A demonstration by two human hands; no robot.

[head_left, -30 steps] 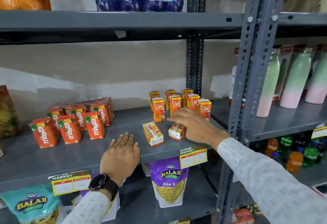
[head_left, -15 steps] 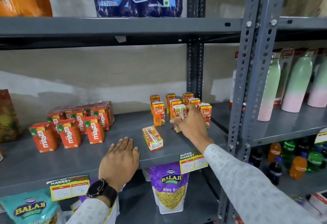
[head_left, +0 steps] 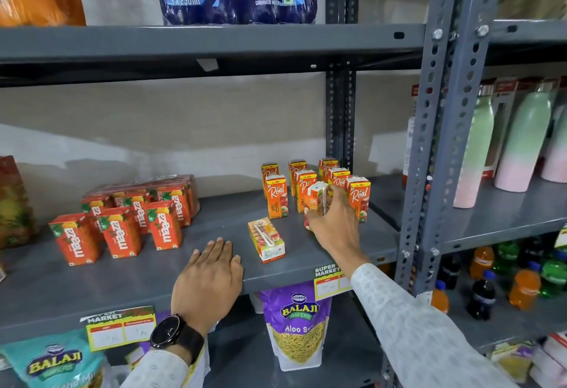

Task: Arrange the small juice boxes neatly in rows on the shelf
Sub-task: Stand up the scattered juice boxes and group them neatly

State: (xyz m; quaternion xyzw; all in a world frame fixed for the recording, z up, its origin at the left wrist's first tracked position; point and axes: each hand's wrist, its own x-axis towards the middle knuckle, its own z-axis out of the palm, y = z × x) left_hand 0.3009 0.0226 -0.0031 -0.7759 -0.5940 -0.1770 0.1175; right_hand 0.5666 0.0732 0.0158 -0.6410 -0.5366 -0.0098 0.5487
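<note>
Standing juice boxes (head_left: 276, 200): orange "Real" cartons, upright in rows at the far right of the shelf (head_left: 92, 283)
Held juice box (head_left: 316, 203): upright, gripped just in front of those rows
Lying juice box (head_left: 266, 240): flat, straw side up, nearer the shelf edge

Two bare hands, long pale sleeves, one dark wristwatch

The left hand (head_left: 210, 280), at the lower middle of the frame, wears no glove or ring that shows; on its wrist sits a black wristwatch (head_left: 168, 332) with a round dark dial and a broad black strap. Below the watch a light grey-white left sleeve (head_left: 153, 370) begins, dotted with a fine woven pattern of small pale dashes. The right hand (head_left: 334, 228), at centre right, is equally bare, and the right sleeve (head_left: 423, 332) of the same patterned cloth runs to the lower right corner, ending at the wrist in a plain edge.
</note>
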